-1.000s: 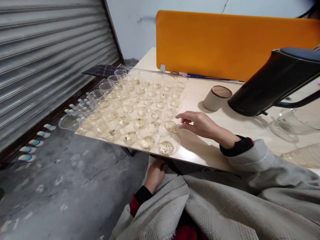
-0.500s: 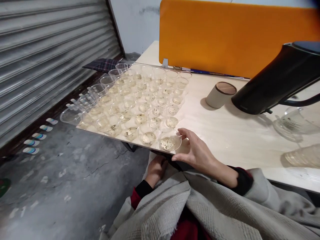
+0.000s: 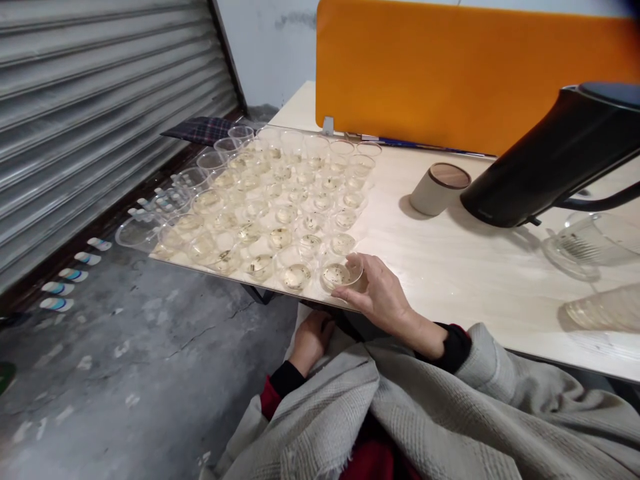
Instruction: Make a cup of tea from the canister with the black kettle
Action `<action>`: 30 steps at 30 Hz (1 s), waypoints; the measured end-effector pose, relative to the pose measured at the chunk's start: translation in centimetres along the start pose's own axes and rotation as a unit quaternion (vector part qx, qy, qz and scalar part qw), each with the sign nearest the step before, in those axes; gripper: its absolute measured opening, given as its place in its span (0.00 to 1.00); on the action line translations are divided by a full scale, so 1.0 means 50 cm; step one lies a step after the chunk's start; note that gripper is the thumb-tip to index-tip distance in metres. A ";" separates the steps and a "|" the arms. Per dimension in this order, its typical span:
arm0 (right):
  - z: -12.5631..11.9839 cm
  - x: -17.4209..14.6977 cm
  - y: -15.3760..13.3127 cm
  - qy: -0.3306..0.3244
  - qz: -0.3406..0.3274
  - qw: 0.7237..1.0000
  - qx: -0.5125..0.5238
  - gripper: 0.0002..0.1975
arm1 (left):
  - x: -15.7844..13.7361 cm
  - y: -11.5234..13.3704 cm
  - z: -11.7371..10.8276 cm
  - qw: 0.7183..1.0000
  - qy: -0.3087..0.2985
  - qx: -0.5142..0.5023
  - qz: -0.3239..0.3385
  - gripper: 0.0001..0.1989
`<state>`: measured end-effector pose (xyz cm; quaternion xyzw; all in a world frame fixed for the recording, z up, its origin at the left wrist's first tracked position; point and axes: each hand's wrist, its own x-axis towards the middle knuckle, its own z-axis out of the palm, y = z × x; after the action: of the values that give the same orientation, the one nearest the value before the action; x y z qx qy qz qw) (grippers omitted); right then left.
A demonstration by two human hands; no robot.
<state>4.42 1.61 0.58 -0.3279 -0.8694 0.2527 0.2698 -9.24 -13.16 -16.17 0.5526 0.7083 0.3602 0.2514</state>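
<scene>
- Right hand [image 3: 383, 293]: clamped on a clear cup [image 3: 336, 275] at its 10 o'clock, by the table [image 3: 480, 280] edge
- Left hand [image 3: 311, 339]: at the right's 8 o'clock, can't tell its grip
- Jar [image 3: 433, 192]: at 1 o'clock

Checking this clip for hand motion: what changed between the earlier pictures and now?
The right hand moved toward the person and took hold of the front right cup, which shifted slightly away from the front edge of the table. The left hand, kettle and canister stayed put.
</scene>
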 end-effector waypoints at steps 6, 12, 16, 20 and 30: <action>0.004 0.015 0.003 -0.001 0.010 1.000 -0.004 0.26 | 0.000 -0.001 0.001 1.000 0.007 0.009 0.004 0.08; 0.001 0.020 -0.003 -0.019 0.008 1.000 -0.014 0.27 | 0.001 -0.004 0.003 1.000 0.008 0.010 -0.014 0.08; -0.015 0.013 -0.003 -0.030 0.015 0.999 -0.010 0.35 | 0.005 -0.015 0.003 1.000 -0.007 0.011 -0.017 0.08; -0.066 -0.022 0.006 -0.020 0.000 1.000 0.010 0.34 | 0.015 -0.028 -0.002 0.999 -0.023 0.007 -0.031 0.09; -0.355 -0.231 0.057 0.213 0.106 0.961 -0.143 0.10 | 0.013 0.072 -0.066 0.977 -0.144 0.108 0.114 0.14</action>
<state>24.30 -0.02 8.19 -0.4993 -0.7792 0.0768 0.3709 -9.73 -12.83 -11.28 0.6995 0.6319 0.2247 0.2468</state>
